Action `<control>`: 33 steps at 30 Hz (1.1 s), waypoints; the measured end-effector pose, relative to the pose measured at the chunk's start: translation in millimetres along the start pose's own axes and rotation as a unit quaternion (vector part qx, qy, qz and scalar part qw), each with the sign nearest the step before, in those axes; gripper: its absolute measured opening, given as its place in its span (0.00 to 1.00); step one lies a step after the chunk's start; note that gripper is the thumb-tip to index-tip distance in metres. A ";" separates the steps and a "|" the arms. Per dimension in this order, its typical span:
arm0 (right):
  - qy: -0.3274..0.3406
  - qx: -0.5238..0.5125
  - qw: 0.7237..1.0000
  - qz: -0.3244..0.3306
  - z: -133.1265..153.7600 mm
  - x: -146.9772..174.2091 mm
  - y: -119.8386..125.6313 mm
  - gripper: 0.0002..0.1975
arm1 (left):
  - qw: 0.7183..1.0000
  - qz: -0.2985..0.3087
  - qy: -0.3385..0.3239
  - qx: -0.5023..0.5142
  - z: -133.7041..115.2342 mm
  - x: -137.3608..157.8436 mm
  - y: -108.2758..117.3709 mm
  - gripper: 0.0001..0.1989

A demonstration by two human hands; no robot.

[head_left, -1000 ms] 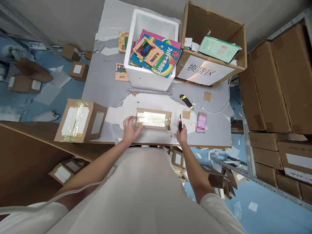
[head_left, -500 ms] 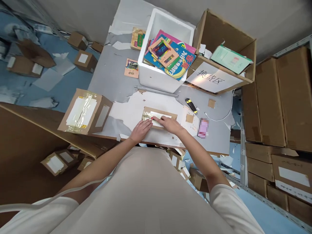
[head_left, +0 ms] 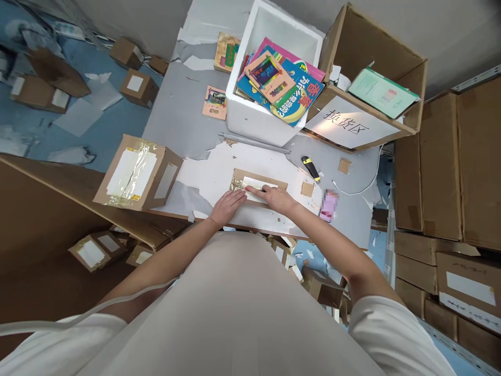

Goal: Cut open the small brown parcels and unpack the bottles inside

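Observation:
A small cardboard box [head_left: 281,184] lies flat near the table's front edge. Clear tape [head_left: 237,180] covers its left end, and a white label [head_left: 250,182] is on its top. My left hand [head_left: 229,206] rests at the near left edge of the box, fingers stretched out together and holding nothing. My right hand [head_left: 277,199] lies over the label with the index finger stretched across it towards the left hand. The other fingers of that hand are partly hidden. A black and yellow box cutter [head_left: 310,168] lies to the right of the box.
A taped carton [head_left: 135,175] stands at the table's left. Behind are a white foam box [head_left: 258,122] of books and an open carton [head_left: 409,112]. A pink blurred item [head_left: 329,204] and a white cable [head_left: 358,192] lie right. Stacked cartons [head_left: 438,167] fill the right side.
The view has shifted slightly, so the things on the table appear a little to the right. My right fingers sit slightly differently on the label; the left hand stays at the box.

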State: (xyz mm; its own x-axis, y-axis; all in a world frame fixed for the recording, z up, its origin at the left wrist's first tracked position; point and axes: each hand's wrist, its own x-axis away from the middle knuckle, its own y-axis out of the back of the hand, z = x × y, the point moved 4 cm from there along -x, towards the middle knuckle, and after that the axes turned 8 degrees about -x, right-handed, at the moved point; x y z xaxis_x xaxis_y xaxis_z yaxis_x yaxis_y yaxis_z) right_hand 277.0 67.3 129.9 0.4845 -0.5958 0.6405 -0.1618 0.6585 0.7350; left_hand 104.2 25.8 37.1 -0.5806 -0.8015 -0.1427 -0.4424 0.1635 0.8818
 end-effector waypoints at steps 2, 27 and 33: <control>-0.014 -0.001 1.000 0.006 -3.3 2.9 -3.0 0.35 | 1.000 0.006 0.007 0.007 -0.1 -0.5 1.4 0.24; -0.247 -0.217 0.935 -0.130 -50.9 151.1 -60.4 0.31 | 0.998 0.040 -0.012 -0.045 -21.4 -35.0 35.3 0.23; -0.307 -0.328 0.882 -0.143 -28.3 120.3 -75.4 0.33 | 0.988 0.097 -0.076 -0.096 -14.1 -86.5 32.6 0.58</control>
State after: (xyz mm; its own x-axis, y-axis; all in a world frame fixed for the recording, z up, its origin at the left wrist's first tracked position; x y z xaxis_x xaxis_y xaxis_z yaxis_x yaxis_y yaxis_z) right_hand 371.9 -41.0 145.2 -0.1644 -0.7846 0.5978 0.5217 0.4451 0.7278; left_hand 149.7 92.4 84.5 -0.7443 -0.6676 -0.0162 -0.1842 0.1819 0.9659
